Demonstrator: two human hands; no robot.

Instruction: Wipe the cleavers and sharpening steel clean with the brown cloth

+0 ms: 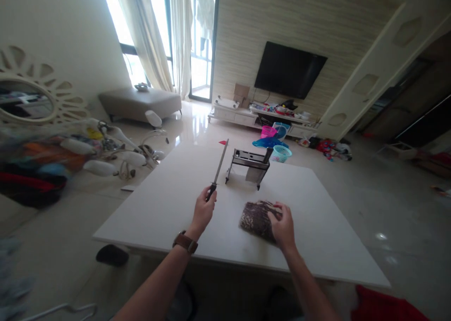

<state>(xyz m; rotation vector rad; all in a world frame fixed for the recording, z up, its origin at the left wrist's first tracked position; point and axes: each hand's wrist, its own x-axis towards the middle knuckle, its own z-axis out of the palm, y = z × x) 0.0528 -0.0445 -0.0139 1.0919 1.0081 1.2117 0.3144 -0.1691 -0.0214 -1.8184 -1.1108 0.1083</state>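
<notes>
My left hand [204, 210] is closed around the black handle of a honing steel [220, 163]. The rod points up and away over the white table [165, 203]. At the right, my right hand [283, 224] has its curved fingers and thumb on a brown patterned cloth [255, 217], gripping its right side. The cloth lies on the table near the front edge. Beyond both hands stands a metal knife rack [243, 158], with a broad-bladed cleaver [255, 174] in its right end, its dark handle sticking up.
A small red piece [222, 142] shows near the table's far edge. Past the table are a teal basket [281, 153], a pink basket [268, 132] and a blue plastic bag [264, 141] on the floor. A white lamp fixture [130, 157] stands at the left; red fabric [384, 307] is at lower right.
</notes>
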